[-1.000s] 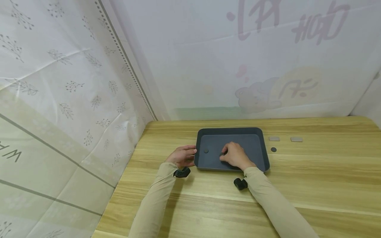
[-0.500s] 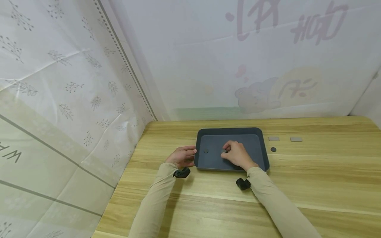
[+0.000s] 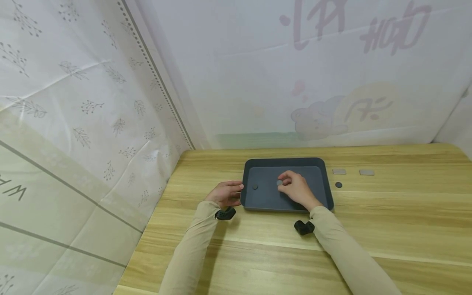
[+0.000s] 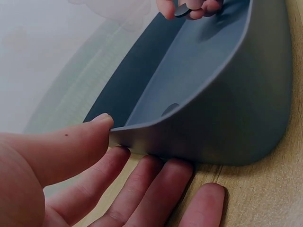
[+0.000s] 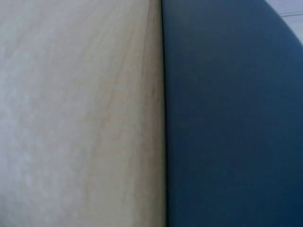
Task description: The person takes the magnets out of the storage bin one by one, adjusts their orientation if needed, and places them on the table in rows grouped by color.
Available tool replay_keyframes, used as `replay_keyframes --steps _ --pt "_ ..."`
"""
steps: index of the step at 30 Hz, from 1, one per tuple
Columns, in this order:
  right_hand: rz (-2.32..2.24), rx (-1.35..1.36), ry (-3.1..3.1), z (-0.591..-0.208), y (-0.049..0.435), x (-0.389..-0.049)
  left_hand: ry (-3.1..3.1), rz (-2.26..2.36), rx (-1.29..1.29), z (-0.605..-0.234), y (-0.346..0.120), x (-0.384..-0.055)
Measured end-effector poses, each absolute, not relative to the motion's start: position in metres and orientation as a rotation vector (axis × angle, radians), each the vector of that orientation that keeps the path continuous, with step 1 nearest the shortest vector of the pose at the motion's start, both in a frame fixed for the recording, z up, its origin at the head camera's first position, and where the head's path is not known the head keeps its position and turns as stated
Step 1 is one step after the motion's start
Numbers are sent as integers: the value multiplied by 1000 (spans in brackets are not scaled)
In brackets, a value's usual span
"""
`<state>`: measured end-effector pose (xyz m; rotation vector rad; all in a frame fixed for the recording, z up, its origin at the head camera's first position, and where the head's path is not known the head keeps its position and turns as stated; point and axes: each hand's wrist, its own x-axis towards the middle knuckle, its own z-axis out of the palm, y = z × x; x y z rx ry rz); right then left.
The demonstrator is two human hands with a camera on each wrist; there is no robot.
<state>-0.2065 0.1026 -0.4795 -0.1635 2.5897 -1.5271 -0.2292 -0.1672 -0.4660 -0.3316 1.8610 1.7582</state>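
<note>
One dark disc (image 3: 255,187) lies inside the tray (image 3: 284,162); the right hand (image 3: 295,188) pinches a second disc (image 3: 279,183) above its floor. Left hand (image 3: 225,193) — fingers extended — touches the tray's wall. Outside, on the table (image 3: 398,233): a third disc (image 3: 339,184), two rectangular pieces (image 3: 339,171).

Left arm (image 3: 198,241): sleeved to the wrist, extended forward and angled slightly inward. Left hand (image 3: 225,193): thumb extended, the four fingers (image 4: 163,191) slightly spread and lightly bent. Right arm (image 3: 346,246): likewise sleeved, reaching forward and inward. Right hand (image 3: 297,190): thumb and fingers curled, tips forming a pinch.
</note>
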Motion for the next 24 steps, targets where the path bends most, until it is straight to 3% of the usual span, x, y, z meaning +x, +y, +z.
replay_keyframes --steps 24 --pt "-1547 -185 2581 -471 124 -200 1838 1761 -334 -465 -167 -228"
